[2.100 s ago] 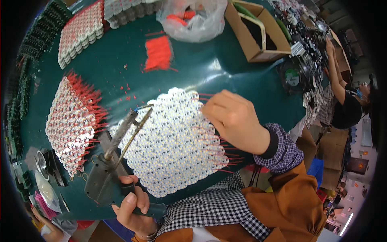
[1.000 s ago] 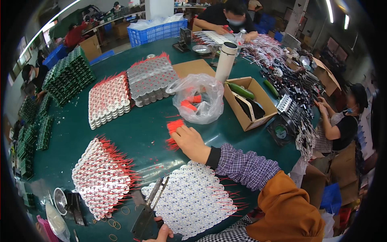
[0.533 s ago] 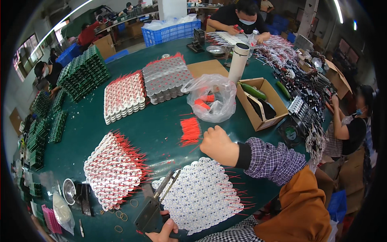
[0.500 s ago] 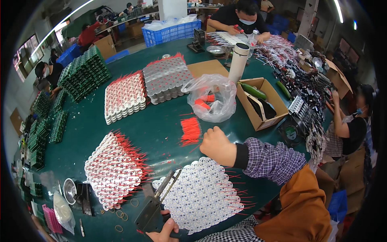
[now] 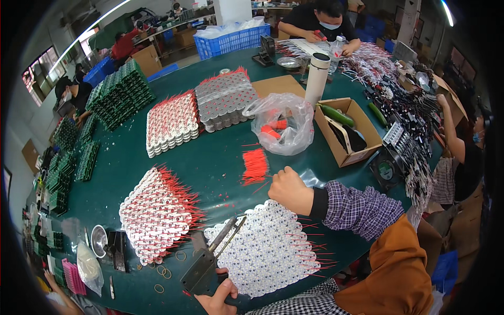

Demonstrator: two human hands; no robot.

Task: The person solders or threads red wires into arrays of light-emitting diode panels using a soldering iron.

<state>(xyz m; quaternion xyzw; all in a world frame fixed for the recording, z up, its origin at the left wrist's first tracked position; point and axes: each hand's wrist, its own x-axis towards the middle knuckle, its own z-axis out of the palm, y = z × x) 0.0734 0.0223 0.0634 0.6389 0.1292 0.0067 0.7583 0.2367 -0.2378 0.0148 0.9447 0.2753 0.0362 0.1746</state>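
My left hand [image 5: 220, 298] grips the handle of a black gun-shaped tool, which looks like a soldering gun [image 5: 202, 273]. Its two slim rods point up over the left edge of a white scalloped panel [image 5: 268, 249]. Red wires stick out along that panel's right side. At the panel's top edge my right hand [image 5: 291, 191] is closed in a fist, knuckles up. Just left of it lies a bundle of short red wires [image 5: 255, 167]. One thin red wire shows beside the fist; whether the fingers hold it is hidden.
To the left lies a panel stack bristling with red wires [image 5: 157, 218], near rubber bands [image 5: 164, 271]. Farther back are stacked panels [image 5: 173, 123], a plastic bag [image 5: 283, 126], a white flask [image 5: 317, 79] and a cardboard box [image 5: 354, 157]. Co-workers sit around the green table [image 5: 210, 173].
The whole view has shifted slightly, so the table's contents appear a little higher and farther right. Both my hands keep nearly the same places. A co-worker's arm at the right is raised higher.
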